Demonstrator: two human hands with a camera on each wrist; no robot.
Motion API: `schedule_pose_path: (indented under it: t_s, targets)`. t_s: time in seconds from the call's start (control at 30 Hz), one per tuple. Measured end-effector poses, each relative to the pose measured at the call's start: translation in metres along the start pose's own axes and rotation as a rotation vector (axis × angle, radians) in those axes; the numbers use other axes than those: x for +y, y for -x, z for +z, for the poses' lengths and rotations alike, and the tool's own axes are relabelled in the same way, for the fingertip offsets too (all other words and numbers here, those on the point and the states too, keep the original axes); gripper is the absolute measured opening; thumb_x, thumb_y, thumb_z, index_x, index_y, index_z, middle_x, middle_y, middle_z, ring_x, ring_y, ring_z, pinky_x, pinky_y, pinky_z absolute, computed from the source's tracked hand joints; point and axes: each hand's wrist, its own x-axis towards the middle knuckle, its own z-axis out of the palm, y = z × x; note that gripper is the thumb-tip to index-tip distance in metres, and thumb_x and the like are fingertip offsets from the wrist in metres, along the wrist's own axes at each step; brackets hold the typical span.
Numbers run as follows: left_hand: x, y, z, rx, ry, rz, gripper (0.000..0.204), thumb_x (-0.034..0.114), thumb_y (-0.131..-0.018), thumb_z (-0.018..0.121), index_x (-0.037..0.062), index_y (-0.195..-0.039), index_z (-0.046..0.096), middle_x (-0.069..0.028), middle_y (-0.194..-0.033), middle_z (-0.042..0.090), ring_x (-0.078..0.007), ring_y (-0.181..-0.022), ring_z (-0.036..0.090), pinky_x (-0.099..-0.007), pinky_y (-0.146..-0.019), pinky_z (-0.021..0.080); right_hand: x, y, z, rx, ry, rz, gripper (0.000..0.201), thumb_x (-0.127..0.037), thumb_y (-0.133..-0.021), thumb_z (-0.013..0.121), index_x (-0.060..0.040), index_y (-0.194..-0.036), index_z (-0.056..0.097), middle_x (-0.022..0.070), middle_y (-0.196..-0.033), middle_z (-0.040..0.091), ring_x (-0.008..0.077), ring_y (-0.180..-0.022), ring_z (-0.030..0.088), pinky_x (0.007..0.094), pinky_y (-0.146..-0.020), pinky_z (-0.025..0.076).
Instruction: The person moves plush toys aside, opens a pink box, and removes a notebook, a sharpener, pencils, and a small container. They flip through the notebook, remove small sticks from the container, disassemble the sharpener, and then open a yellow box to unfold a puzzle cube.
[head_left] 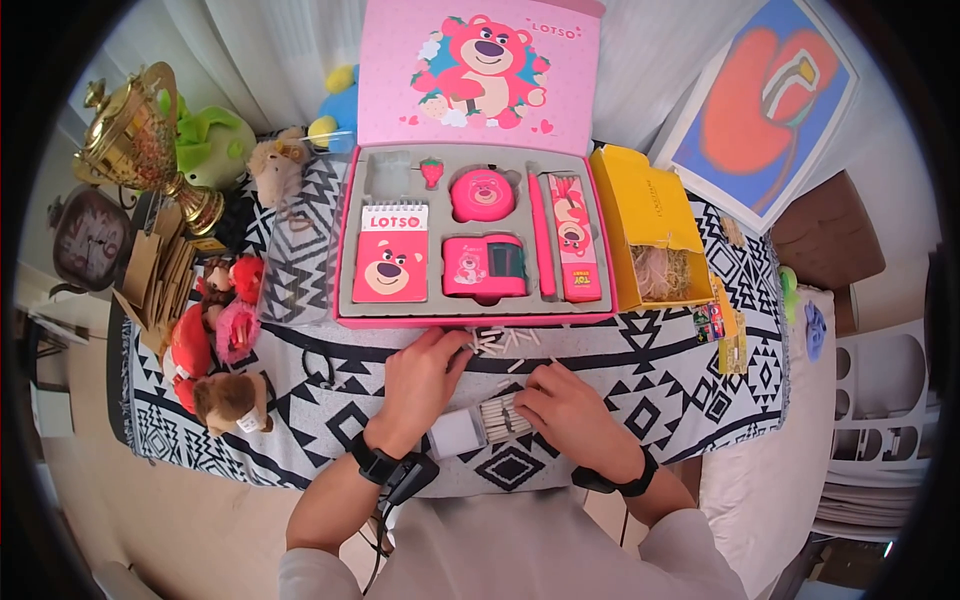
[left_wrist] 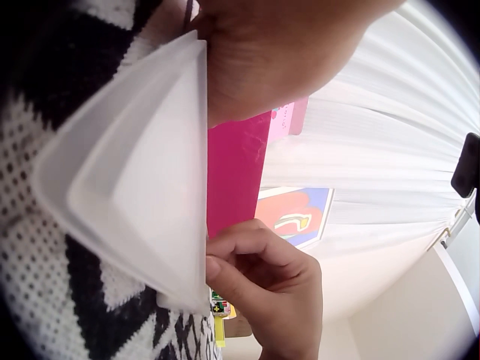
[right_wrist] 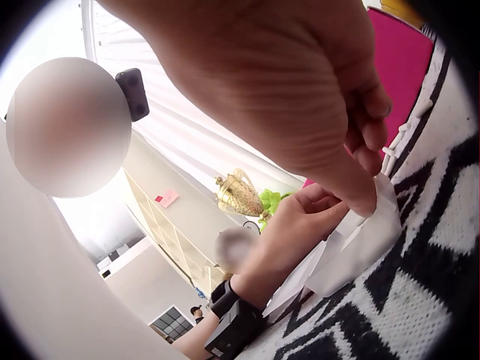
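Small white sticks point(head_left: 512, 338) lie in a loose pile on the patterned cloth, close to the pink box. My left hand point(head_left: 418, 378) reaches to the pile's left side, fingers bent and fingertips right at the sticks. Nearer my body, a white plastic case point(head_left: 456, 434) lies with its lid laid back; several more white sticks point(head_left: 500, 418) fill its right part in a row. Thumb and forefinger of my right hand point(head_left: 578, 408) pinch together over these sticks at the case's right edge. What the left fingertips hold, I cannot tell.
The open pink gift box point(head_left: 480, 322) stands just beyond the sticks. A yellow box point(head_left: 655, 225) with straw filling is to its right. Soft toys point(head_left: 232, 400), a gold trophy point(head_left: 130, 140) and a clear plastic cover point(head_left: 300, 240) are at left. Small colourful packets point(head_left: 730, 340) lie at right.
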Motion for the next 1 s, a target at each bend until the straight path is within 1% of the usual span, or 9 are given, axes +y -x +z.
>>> schedule_pose_path:
  t_s: [0.07,0.1,0.17,0.3,0.37,0.6,0.7,0.77,1.0]
  targets:
    - [-0.001,0.0,0.001,0.036,-0.019,0.046,0.021,0.011,-0.079,0.073,0.0119,-0.1,0.068,-0.0061,-0.075,0.061,-0.0233,-0.06,0.062,-0.036,-0.055,0.05,-0.001,0.0,0.002,-0.041,0.055,0.012,0.007,-0.007,-0.079,0.063,-0.0043,-0.085,0.062,0.0086,-0.088,0.052,0.027,-0.088,0.054,0.0364,-0.076,0.048]
    - [0.0,0.0,0.0,0.037,-0.019,0.046,0.021,0.011,-0.079,0.073,0.0119,-0.1,0.068,-0.0061,-0.075,0.061,-0.0233,-0.06,0.062,-0.036,-0.055,0.05,-0.002,-0.001,0.003,-0.041,0.056,0.011,0.007,-0.007,-0.079,0.063,-0.0043,-0.085,0.062,0.0086,-0.088,0.052,0.027,-0.088,0.054,0.0364,-0.076,0.048]
    - [0.003,0.0,-0.003,-0.025,0.0,-0.011,0.019,0.014,-0.082,0.069,0.0118,-0.1,0.064,-0.0087,-0.085,0.064,-0.0322,-0.072,0.065,-0.0423,-0.059,0.052,-0.002,-0.001,0.004,-0.003,0.066,0.031,0.01,-0.006,-0.078,0.07,-0.0048,-0.086,0.063,0.008,-0.086,0.053,0.0276,-0.084,0.055,0.0361,-0.073,0.049]
    - [0.003,0.001,-0.001,0.002,-0.004,0.005,0.018,0.013,-0.082,0.068,0.0109,-0.099,0.064,-0.0094,-0.087,0.064,-0.033,-0.073,0.065,-0.0427,-0.061,0.052,-0.003,-0.001,0.002,-0.023,0.096,0.027,0.011,-0.004,-0.077,0.069,-0.0044,-0.087,0.062,0.0082,-0.087,0.053,0.0279,-0.085,0.055,0.0361,-0.074,0.049]
    - [0.002,0.0,0.001,0.038,-0.027,0.029,0.017,0.011,-0.08,0.072,0.0085,-0.096,0.065,-0.0071,-0.077,0.061,-0.0247,-0.061,0.063,-0.037,-0.057,0.05,-0.004,-0.002,-0.002,0.025,0.058,0.031,0.012,-0.005,-0.078,0.07,-0.0049,-0.087,0.062,0.0086,-0.086,0.053,0.0285,-0.085,0.055,0.0364,-0.074,0.048]
    - [0.009,0.001,-0.009,-0.008,0.046,0.125,0.009,0.008,-0.08,0.072,0.0061,-0.087,0.067,-0.0069,-0.076,0.059,-0.0238,-0.061,0.062,-0.035,-0.056,0.049,0.002,-0.003,-0.019,0.216,-0.009,0.132,0.015,-0.005,-0.078,0.072,-0.0046,-0.091,0.063,0.0088,-0.09,0.056,0.0296,-0.086,0.057,0.0377,-0.073,0.048]
    - [0.023,0.005,-0.019,-0.094,0.242,0.145,0.009,0.006,-0.079,0.074,0.0053,-0.086,0.068,-0.0056,-0.073,0.057,-0.0204,-0.058,0.057,-0.0317,-0.054,0.046,-0.006,-0.004,-0.019,0.209,-0.088,0.086,0.018,-0.005,-0.078,0.072,-0.0048,-0.094,0.064,0.0082,-0.09,0.056,0.0296,-0.086,0.057,0.0372,-0.073,0.049]
    - [0.027,0.006,-0.022,-0.248,0.43,0.122,0.01,0.005,-0.079,0.075,0.0045,-0.086,0.068,-0.0041,-0.071,0.055,-0.0163,-0.057,0.053,-0.0288,-0.053,0.042,-0.009,-0.005,-0.016,0.162,-0.134,0.038,0.022,-0.006,-0.078,0.075,-0.0061,-0.097,0.065,0.0085,-0.092,0.059,0.0286,-0.086,0.059,0.0358,-0.075,0.05]
    - [0.024,0.008,-0.015,-0.318,0.455,0.169,0.01,0.004,-0.079,0.075,0.0043,-0.086,0.068,-0.0031,-0.071,0.054,-0.0128,-0.058,0.052,-0.027,-0.053,0.042,-0.004,-0.001,-0.006,0.081,-0.172,-0.016,0.018,-0.005,-0.081,0.068,-0.0065,-0.098,0.064,0.008,-0.092,0.056,0.0283,-0.086,0.056,0.0364,-0.074,0.049]
